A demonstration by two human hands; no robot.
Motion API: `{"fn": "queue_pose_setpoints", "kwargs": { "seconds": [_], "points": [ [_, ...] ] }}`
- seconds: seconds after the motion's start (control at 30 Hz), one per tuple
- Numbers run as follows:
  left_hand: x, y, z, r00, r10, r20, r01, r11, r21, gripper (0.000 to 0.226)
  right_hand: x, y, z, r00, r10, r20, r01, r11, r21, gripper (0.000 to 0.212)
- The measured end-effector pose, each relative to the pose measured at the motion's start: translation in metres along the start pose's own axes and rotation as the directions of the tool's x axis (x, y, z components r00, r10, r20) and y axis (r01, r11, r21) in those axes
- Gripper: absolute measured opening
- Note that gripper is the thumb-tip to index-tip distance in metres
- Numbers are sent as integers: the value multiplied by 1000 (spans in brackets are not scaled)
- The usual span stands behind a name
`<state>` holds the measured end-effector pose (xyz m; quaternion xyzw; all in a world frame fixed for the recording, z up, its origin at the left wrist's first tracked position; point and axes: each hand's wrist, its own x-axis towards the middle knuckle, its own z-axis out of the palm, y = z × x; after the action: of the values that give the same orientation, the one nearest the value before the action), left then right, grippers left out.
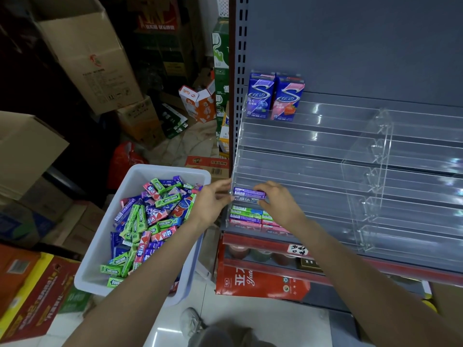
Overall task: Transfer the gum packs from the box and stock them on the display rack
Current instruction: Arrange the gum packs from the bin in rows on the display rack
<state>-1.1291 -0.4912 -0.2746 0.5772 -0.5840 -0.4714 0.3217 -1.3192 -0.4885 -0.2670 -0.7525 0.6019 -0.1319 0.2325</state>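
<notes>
The forearms reach out to the rack point(375, 171); the right hand point(278, 204) pinches a purple pack point(248, 192) on a low tier, the left hand point(213, 201) steadying its other end; below it, few rows filled; the box point(140, 176) beside holds plenty.

Purple gum pack point(248, 192) flat in clear rack point(325, 156), bottom-left tier

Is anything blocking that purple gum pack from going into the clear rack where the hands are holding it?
Nothing visible blocks it. The purple gum pack, gripped by the right hand, sits at the left end of a clear rack tier whose slot is bare to its right. The left hand rests against the rack's left edge. Stocked packs lie on lower tiers.
</notes>
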Motion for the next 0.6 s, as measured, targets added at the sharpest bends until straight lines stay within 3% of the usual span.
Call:
{"fn": "queue_pose_setpoints", "kwargs": {
  "seconds": [0.27,0.6],
  "points": [
    [-13,5,-8,997,32,-72,-27,997,70,28,-5,-2,-11,999,16,36,-16,1000,4,40],
    [-3,2,-9,997,57,49,-64,989,135,46,-5,-12,-3,998,41,-43,-44,997,-66,32]
  ]
}}
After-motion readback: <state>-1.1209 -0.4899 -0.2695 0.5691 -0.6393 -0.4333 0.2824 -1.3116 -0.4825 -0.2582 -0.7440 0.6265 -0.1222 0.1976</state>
